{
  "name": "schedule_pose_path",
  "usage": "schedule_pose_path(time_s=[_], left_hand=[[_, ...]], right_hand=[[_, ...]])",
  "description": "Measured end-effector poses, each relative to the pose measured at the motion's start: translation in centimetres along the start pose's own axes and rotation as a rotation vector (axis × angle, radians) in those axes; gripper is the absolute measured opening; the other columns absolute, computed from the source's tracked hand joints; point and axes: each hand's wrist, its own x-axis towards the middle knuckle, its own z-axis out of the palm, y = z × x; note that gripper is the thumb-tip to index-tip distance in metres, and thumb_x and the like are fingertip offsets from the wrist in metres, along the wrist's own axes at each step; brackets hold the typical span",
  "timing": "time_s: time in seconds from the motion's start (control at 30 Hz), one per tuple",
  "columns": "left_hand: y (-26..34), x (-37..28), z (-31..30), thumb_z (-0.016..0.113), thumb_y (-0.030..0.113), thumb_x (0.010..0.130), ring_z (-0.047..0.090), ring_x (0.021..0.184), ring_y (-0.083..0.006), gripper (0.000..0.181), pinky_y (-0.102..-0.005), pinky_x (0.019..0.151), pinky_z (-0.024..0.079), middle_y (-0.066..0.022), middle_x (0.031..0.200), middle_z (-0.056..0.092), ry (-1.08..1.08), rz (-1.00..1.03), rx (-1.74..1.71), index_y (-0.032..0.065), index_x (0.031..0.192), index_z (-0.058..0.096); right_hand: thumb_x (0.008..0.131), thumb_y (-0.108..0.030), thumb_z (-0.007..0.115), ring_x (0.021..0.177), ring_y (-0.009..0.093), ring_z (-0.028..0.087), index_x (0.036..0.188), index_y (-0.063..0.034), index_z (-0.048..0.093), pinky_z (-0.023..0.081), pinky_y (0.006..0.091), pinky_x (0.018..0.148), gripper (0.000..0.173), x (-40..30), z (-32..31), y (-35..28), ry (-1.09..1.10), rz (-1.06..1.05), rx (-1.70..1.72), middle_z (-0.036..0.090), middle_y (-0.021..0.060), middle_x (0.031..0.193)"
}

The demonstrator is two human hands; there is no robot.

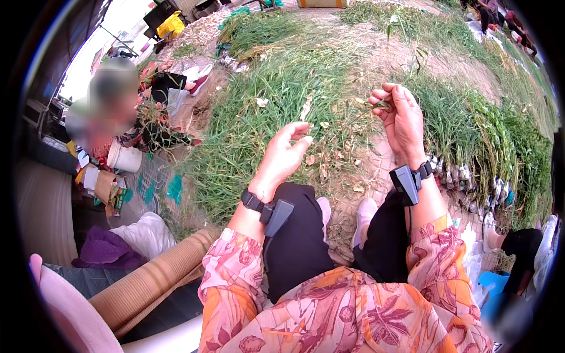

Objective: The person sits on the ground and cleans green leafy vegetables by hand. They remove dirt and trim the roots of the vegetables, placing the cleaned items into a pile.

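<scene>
My left hand [284,152] hangs over a wide heap of cut green stems [247,119], palm inward, thumb and fingers curled near each other; whether something thin is between them I cannot tell. To the right and farther out, my right hand [399,114] is raised with its fingers bent, a small green leaf [380,105] at the fingertips. A thin leafy stem [415,53] stands out above that hand; whether it is held is unclear. Below my hands, dry leaves and petals lie scattered on the paved ground [382,154].
Bundled green plants [490,132] with wrapped root ends lie at the right. People sit at the left and right. A white bucket [126,156], a cardboard box [103,183], a purple cloth [108,247] and a rolled woven mat [154,278] are on my left; a blue stool [492,282] is at the right.
</scene>
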Motion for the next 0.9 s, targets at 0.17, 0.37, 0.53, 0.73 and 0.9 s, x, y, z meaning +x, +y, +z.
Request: schedule_pose_path(time_s=[0.17,0.37,0.53,0.73,0.9], left_hand=[[1.5,3.4,3.8,0.065,0.018,0.093,0.062,0.092,-0.0147,0.037,-0.0304,0.085,0.050,-0.0099,0.115,0.064,-0.268,0.247,0.184,0.0045,0.127,0.060],[0.4,5.8,5.1,0.055,0.022,0.101,0.062,0.081,-0.0079,0.023,-0.0269,0.079,0.049,-0.0025,0.091,0.070,-0.295,-0.060,-0.300,0.0040,0.105,0.068],[-0.5,7.2,3.7,0.055,0.023,0.102,0.066,0.084,-0.0128,0.023,-0.0292,0.080,0.051,-0.0043,0.091,0.071,-0.131,-0.121,-0.687,0.0040,0.110,0.067],[-1.6,7.2,2.0,0.055,0.024,0.102,0.067,0.086,-0.0182,0.025,-0.0339,0.081,0.053,-0.0061,0.093,0.070,-0.130,-0.159,-0.825,0.0041,0.114,0.064],[-2.0,6.8,1.4,0.054,0.025,0.102,0.065,0.085,-0.0177,0.025,-0.0334,0.078,0.051,-0.0063,0.093,0.070,-0.105,-0.153,-0.810,0.0049,0.113,0.065]], right_hand=[[0.106,-0.027,0.047,0.087,0.021,0.069,0.114,0.0000,0.059,0.056,0.0310,0.071,0.030,0.1,0.8,0.2,-0.014,0.021,0.037,0.070,0.0125,0.098],[0.105,-0.031,0.050,0.105,0.017,0.064,0.125,-0.0032,0.058,0.055,0.0303,0.081,0.035,2.3,-0.1,1.0,-0.009,0.097,-0.312,0.067,0.0082,0.112],[0.102,-0.040,0.055,0.117,0.019,0.058,0.132,-0.0019,0.056,0.051,0.0325,0.090,0.049,3.0,0.0,3.8,-0.138,0.262,-0.626,0.063,0.0086,0.125],[0.102,-0.031,0.055,0.103,0.014,0.064,0.122,-0.0029,0.061,0.052,0.0299,0.084,0.034,3.7,3.1,6.1,-0.227,0.297,-0.580,0.067,0.0068,0.114],[0.101,-0.029,0.059,0.089,0.011,0.064,0.111,-0.0046,0.061,0.053,0.0269,0.074,0.027,3.8,3.5,6.9,-0.146,0.319,-0.524,0.067,0.0049,0.104]])
